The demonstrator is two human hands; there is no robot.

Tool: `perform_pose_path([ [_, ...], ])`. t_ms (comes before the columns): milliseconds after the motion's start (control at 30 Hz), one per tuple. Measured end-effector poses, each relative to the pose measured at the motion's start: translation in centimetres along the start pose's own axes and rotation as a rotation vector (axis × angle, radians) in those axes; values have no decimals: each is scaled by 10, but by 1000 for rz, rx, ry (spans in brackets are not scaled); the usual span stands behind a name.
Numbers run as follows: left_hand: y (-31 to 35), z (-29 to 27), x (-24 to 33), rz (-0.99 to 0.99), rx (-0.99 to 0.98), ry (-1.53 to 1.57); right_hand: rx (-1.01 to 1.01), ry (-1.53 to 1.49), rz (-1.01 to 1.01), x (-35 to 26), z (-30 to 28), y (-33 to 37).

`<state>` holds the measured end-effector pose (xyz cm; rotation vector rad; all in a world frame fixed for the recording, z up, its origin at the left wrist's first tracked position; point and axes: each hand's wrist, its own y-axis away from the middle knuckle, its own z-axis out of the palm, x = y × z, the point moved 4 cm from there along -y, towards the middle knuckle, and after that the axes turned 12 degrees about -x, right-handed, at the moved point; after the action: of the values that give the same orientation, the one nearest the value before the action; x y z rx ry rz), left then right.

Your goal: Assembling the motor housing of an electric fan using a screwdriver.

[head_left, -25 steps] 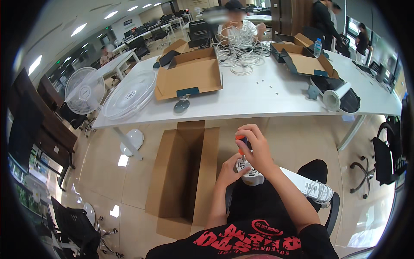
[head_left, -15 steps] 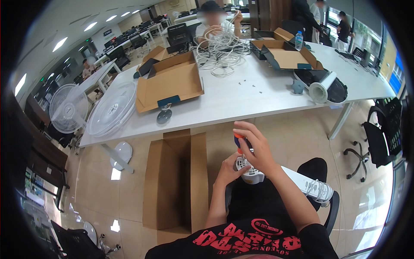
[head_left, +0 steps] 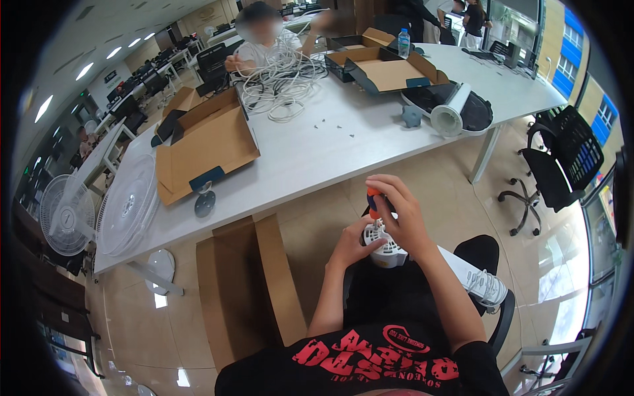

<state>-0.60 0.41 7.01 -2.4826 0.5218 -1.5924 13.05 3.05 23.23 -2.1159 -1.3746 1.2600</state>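
Observation:
My right hand [head_left: 404, 221] is closed round the handle of a screwdriver [head_left: 372, 204] with an orange and dark blue grip. The screwdriver stands roughly upright, tip down at the white slotted fan motor housing [head_left: 389, 257] on my lap. Against the housing's left side, my left hand [head_left: 352, 243] grips it, thumb laid over the slots. Where the tip meets the housing is partly hidden by my fingers. From the housing a white fan post [head_left: 452, 266] runs to the right across my legs, with a bundled white cord [head_left: 487, 288] at its far end.
An open cardboard carton [head_left: 231, 297] stands on the floor at left. The white table [head_left: 297, 162] ahead bears opened boxes [head_left: 214, 135], tangled cables [head_left: 284, 86], clear fan covers [head_left: 129, 204], a white tube [head_left: 450, 112] and small screws. A co-worker [head_left: 264, 49] handles cables across it.
My view has turned right, so the table and carton sit further left. My hands keep their hold on the screwdriver and housing. The co-worker's raised hand has moved outward.

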Motion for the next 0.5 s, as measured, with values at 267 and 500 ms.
perform_pose_path([
  [267,-37,17,-6,93,-91,30,104,100,97,22,-19,4],
  [500,-56,24,-8,101,-190,87,74,144,106,33,-28,2],
])
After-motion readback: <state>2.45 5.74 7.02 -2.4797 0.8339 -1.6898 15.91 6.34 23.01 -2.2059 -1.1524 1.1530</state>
